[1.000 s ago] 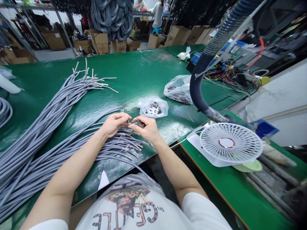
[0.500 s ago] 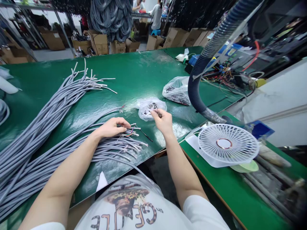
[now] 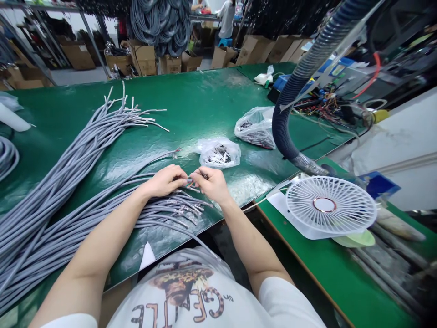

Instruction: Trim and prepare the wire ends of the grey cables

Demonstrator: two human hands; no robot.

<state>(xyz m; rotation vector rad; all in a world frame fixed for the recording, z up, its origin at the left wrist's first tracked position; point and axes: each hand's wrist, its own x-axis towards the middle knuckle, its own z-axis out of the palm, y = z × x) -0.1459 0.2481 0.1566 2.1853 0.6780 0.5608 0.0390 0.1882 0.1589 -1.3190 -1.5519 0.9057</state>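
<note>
My left hand [image 3: 167,181] is closed around the end of a grey cable, with thin coloured wires [image 3: 191,183] showing beyond the fingertips. Right against it, my right hand [image 3: 210,183] pinches at those wire ends; a small dark bit shows among its fingers, too hidden to name. Under and beside my left hand lies a bundle of grey cables [image 3: 119,208] with stripped, frayed ends. Just beyond my right hand sits a clear plastic bag [image 3: 232,154] of small black and white pieces.
A second grey cable bundle [image 3: 77,152] lies at the left. Farther back are another bag of small pieces [image 3: 257,132] and a thick ribbed hose [image 3: 284,116] bending down to the table. A white fan [image 3: 329,205] stands on the lower green surface at the right.
My right hand has moved from the plastic bag down and left to meet my left hand at the wires. My left hand has shifted slightly right.
</note>
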